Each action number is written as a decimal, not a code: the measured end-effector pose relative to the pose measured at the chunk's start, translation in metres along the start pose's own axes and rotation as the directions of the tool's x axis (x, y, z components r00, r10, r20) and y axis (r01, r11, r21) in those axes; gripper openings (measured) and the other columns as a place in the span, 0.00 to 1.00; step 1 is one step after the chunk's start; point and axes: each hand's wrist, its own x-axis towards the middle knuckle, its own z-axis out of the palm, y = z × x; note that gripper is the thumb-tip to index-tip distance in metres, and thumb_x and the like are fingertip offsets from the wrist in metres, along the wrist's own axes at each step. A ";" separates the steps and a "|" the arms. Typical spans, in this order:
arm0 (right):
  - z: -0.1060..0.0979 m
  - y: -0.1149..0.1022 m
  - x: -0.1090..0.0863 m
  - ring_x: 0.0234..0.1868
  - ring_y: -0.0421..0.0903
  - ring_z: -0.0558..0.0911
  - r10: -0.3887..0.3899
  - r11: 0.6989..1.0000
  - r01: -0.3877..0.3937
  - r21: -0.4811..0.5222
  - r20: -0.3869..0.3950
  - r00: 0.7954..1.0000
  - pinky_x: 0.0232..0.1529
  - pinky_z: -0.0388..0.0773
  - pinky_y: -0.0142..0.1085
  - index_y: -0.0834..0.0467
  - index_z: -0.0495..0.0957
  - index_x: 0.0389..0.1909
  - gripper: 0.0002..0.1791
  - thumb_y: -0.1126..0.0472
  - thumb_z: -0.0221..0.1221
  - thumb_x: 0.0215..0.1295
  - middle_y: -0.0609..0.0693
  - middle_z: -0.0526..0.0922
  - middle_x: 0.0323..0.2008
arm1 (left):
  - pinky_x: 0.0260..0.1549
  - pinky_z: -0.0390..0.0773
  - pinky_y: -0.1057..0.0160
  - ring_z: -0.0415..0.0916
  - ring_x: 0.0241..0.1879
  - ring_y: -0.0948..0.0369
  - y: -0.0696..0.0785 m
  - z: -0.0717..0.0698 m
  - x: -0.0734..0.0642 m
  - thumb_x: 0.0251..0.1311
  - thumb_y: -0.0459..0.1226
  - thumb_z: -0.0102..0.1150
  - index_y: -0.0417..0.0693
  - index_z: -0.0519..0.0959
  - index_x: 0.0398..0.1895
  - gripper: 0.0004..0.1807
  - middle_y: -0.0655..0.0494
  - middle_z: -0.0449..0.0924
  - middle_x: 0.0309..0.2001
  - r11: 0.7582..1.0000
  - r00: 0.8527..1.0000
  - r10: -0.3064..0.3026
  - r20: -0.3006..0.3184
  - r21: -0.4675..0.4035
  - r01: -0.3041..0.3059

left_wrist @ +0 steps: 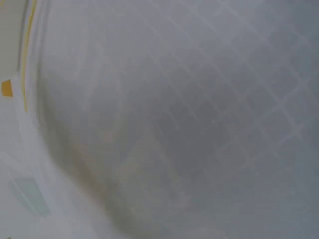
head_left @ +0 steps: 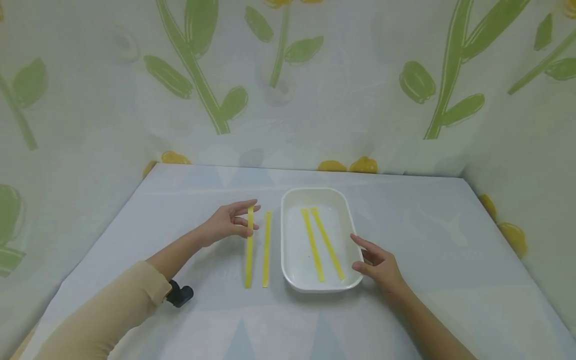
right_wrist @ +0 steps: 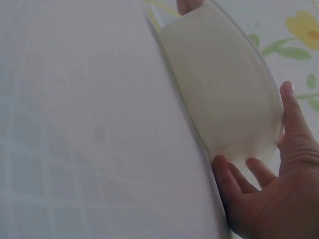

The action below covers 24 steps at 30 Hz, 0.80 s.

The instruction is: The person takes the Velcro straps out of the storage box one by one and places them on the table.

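Note:
Between the thumb and fingers of my left hand [head_left: 229,222] a thin yellow strip [head_left: 249,260] is pinched near its top end, just left of the tray. A second yellow strip [head_left: 267,250] lies lengthwise on the table between that hand and the white tray [head_left: 288,240]. Inside the tray, two more yellow strips, a left one [head_left: 313,245] and a right one [head_left: 328,245], spread apart toward the near end. My right hand [head_left: 380,265] grips the tray's right side, index finger and thumb at the rim, other fingers against the outer wall [right_wrist: 224,84].
The table [head_left: 427,240] has a pale cover with blue triangles and meets leaf-printed cloth walls [head_left: 351,100] at the back and sides. A small black object [head_left: 180,295] shows beside the left sleeve cuff. The left wrist view holds mostly blurred, pale patterned cloth [left_wrist: 174,124].

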 end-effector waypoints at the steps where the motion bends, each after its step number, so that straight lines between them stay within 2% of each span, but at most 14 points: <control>1: 0.000 0.000 0.000 0.50 0.28 0.77 -0.001 1.000 0.001 0.004 0.000 1.000 0.49 0.73 0.23 0.53 0.72 0.62 0.33 0.66 0.67 0.53 0.41 0.73 0.62 | 0.43 0.80 0.60 0.79 0.51 0.54 -0.004 0.000 0.001 0.53 0.29 0.64 0.47 0.54 0.73 0.44 0.45 0.59 0.70 1.000 1.000 -0.008 -0.008 0.022 0.008; 4: -0.001 0.001 0.000 0.50 0.28 0.77 -0.023 1.000 0.022 0.020 0.010 1.000 0.49 0.73 0.23 0.52 0.73 0.61 0.32 0.67 0.67 0.53 0.40 0.73 0.62 | 0.43 0.79 0.62 0.80 0.48 0.57 -0.014 -0.002 0.005 0.52 0.32 0.67 0.47 0.57 0.72 0.44 0.47 0.63 0.68 0.992 0.999 -0.027 -0.045 0.119 0.032; 7: -0.002 0.002 0.000 0.50 0.29 0.78 -0.034 0.999 0.034 0.036 0.011 0.999 0.49 0.73 0.23 0.52 0.74 0.61 0.31 0.68 0.67 0.54 0.39 0.74 0.61 | 0.43 0.79 0.64 0.81 0.45 0.60 -0.022 -0.003 0.008 0.50 0.35 0.69 0.48 0.60 0.71 0.43 0.48 0.67 0.66 0.972 0.996 -0.038 -0.082 0.230 0.056; 13: -0.002 0.002 -0.001 0.50 0.30 0.78 -0.066 0.996 0.065 0.055 0.015 0.998 0.50 0.73 0.23 0.51 0.75 0.60 0.30 0.68 0.67 0.54 0.39 0.75 0.60 | 0.42 0.80 0.61 0.82 0.43 0.57 -0.028 -0.003 0.012 0.48 0.32 0.70 0.46 0.61 0.70 0.44 0.45 0.69 0.64 0.943 0.992 -0.036 -0.119 0.324 0.073; 17: -0.002 0.003 -0.001 0.51 0.31 0.78 -0.099 0.993 0.097 0.069 0.022 0.995 0.49 0.74 0.24 0.51 0.75 0.60 0.30 0.70 0.65 0.54 0.39 0.75 0.60 | 0.49 0.77 0.57 0.78 0.48 0.55 -0.030 -0.002 0.014 0.47 0.36 0.72 0.47 0.62 0.70 0.44 0.46 0.74 0.59 0.904 0.986 -0.049 -0.161 0.413 0.112; 21: -0.003 0.005 0.000 0.51 0.30 0.78 -0.103 0.993 0.101 0.065 0.027 0.994 0.50 0.73 0.23 0.51 0.75 0.60 0.30 0.70 0.65 0.54 0.38 0.74 0.60 | 0.54 0.72 0.52 0.72 0.50 0.52 -0.030 -0.001 0.014 0.45 0.40 0.74 0.45 0.65 0.68 0.44 0.46 0.72 0.54 0.853 0.980 -0.043 -0.194 0.503 0.137; 24: -0.003 0.005 0.001 0.51 0.29 0.77 -0.087 0.994 0.086 0.060 0.024 0.996 0.50 0.72 0.23 0.50 0.74 0.61 0.31 0.68 0.66 0.54 0.36 0.74 0.60 | 0.52 0.71 0.53 0.69 0.47 0.52 -0.031 -0.002 0.013 0.45 0.42 0.73 0.42 0.68 0.65 0.41 0.46 0.68 0.49 0.837 0.979 -0.043 -0.200 0.528 0.145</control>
